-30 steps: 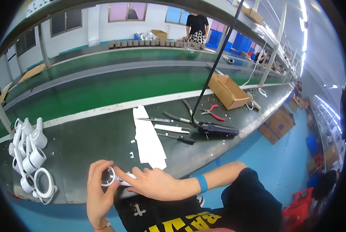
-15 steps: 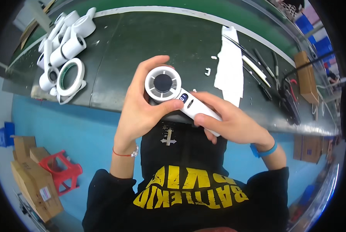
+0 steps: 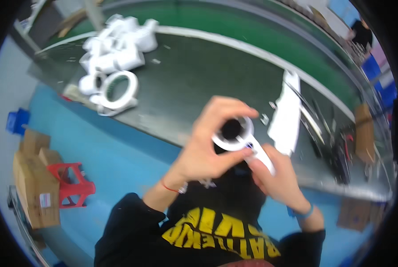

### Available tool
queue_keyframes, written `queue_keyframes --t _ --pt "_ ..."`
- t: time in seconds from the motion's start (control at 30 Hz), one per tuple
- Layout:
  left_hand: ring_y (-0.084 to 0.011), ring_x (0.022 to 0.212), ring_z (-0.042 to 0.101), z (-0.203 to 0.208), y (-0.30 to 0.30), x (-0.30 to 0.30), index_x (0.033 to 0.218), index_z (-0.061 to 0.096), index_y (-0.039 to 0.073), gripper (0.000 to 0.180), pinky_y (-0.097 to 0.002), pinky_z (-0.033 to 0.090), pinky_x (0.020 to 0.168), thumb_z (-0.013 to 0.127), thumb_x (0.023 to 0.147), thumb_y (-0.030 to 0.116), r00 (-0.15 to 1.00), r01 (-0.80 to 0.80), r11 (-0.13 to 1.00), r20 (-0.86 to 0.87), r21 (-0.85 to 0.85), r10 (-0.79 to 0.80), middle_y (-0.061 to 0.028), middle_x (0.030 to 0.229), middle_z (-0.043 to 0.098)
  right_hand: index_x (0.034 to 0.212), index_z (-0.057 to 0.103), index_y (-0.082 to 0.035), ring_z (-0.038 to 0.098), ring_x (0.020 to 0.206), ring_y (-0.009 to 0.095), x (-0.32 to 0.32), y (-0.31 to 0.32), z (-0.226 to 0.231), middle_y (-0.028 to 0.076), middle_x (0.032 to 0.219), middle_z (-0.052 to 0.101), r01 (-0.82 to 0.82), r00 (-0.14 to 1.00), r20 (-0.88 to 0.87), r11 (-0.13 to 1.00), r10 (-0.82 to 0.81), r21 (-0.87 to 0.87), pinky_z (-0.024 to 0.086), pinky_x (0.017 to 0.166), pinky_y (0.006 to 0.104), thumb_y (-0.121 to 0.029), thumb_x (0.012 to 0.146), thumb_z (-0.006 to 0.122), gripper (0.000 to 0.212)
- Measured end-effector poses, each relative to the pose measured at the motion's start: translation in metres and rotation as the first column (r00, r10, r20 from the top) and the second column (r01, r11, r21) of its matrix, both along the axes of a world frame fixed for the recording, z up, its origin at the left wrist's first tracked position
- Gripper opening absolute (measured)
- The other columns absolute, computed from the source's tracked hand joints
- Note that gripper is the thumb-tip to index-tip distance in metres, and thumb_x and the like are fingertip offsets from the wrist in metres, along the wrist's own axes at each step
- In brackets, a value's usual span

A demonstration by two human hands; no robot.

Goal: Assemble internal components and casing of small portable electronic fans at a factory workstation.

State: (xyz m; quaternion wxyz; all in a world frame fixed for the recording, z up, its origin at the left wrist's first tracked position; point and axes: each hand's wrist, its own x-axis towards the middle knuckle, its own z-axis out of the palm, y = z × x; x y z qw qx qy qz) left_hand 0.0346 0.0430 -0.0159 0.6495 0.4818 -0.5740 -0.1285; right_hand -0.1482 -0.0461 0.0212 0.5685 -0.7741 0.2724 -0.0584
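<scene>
A white handheld fan (image 3: 251, 127) with a round head and dark centre is held between both hands, at the near edge of the dark green bench. Around its head curl the fingers of my left hand (image 3: 208, 144), with the thumb resting at the neck near a small dark blue display. My right hand (image 3: 277, 173) grips the white handle, its thumb lying along it. Motion blurs the fan's details. Just beyond the hands, small white plastic pieces (image 3: 264, 119) lie beside a white cloth or paper strip (image 3: 285, 113).
Several white fan bodies (image 3: 119, 49) are heaped at the far left, beside a roll of tape (image 3: 119, 91). Tweezers, pliers and other tools (image 3: 337, 155) lie on the right, near a cardboard box (image 3: 364, 133). A red stool (image 3: 72, 184) and cartons (image 3: 36, 191) stand on the blue floor.
The view has shifted and turned, so the bench appears tilted. Both hands, still holding the fan, now appear further right and lower in the picture.
</scene>
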Motion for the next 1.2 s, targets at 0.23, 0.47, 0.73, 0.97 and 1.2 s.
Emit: queue_keyframes --t 0.23,0.47,0.73,0.97,1.2 --pt "-0.0263 0.121 0.055 0.019 0.009 0.062 0.139 0.036 0.002 0.046 -0.0421 0.044 0.102 0.045 0.103 0.030 0.626 -0.242 0.958 -0.779 -0.153 0.034 -0.0165 0.128 0.054 0.100 0.059 0.001 0.044 0.039 0.006 0.027 0.004 0.030 0.002 0.059 0.054 -0.121 0.980 0.194 0.887 0.037 0.445 0.032 0.038 0.0202 -0.042 0.102 0.049 0.044" --pt "-0.0239 0.115 0.060 -0.004 0.024 -0.008 0.139 0.042 -0.004 0.059 -0.0341 0.051 0.091 0.047 0.101 0.040 0.633 0.503 0.839 -0.750 0.208 -0.194 -0.0198 0.136 0.054 0.125 0.048 -0.006 0.054 0.053 0.009 0.045 0.006 -0.018 0.004 0.075 0.059 -0.094 0.965 0.262 0.912 -0.015 0.399 0.039 0.045 0.0198 -0.036 0.106 0.039 0.037" --pt "-0.0269 0.082 0.066 -0.012 0.010 -0.012 0.126 0.044 0.000 0.033 -0.0405 0.056 0.077 0.044 0.104 0.025 0.647 0.217 0.963 -0.763 0.160 -0.019 -0.0100 0.088 0.058 0.108 0.069 -0.005 0.065 0.074 0.022 0.004 -0.037 -0.017 0.011 0.092 0.068 0.108 0.988 0.149 0.849 -0.035 -0.517 0.052 0.065 0.0299 -0.012 0.090 0.066 0.019" --pt "-0.0124 0.056 0.054 -0.010 -0.017 -0.024 0.114 0.046 0.002 0.022 -0.0285 0.047 0.048 0.053 0.098 0.016 0.657 0.277 0.938 -0.754 0.208 -0.026 -0.0037 0.077 0.051 0.106 0.068 -0.007 0.061 0.096 0.027 0.009 -0.075 -0.036 0.008 0.099 0.064 -0.063 0.997 -0.041 0.418 0.062 -0.906 0.051 0.082 0.0373 -0.008 0.081 0.068 0.025" --pt "-0.0126 0.058 0.058 -0.015 -0.026 -0.025 0.116 0.048 0.001 0.032 -0.0262 0.049 0.050 0.066 0.090 0.007 0.717 0.150 0.957 -0.693 0.249 0.068 -0.0066 0.088 0.059 0.103 0.066 -0.001 0.066 0.092 0.026 0.014 -0.072 -0.008 0.011 0.095 0.068 -0.058 0.966 0.199 0.890 0.164 -0.452 0.052 0.082 0.0355 -0.009 0.090 0.064 0.016"
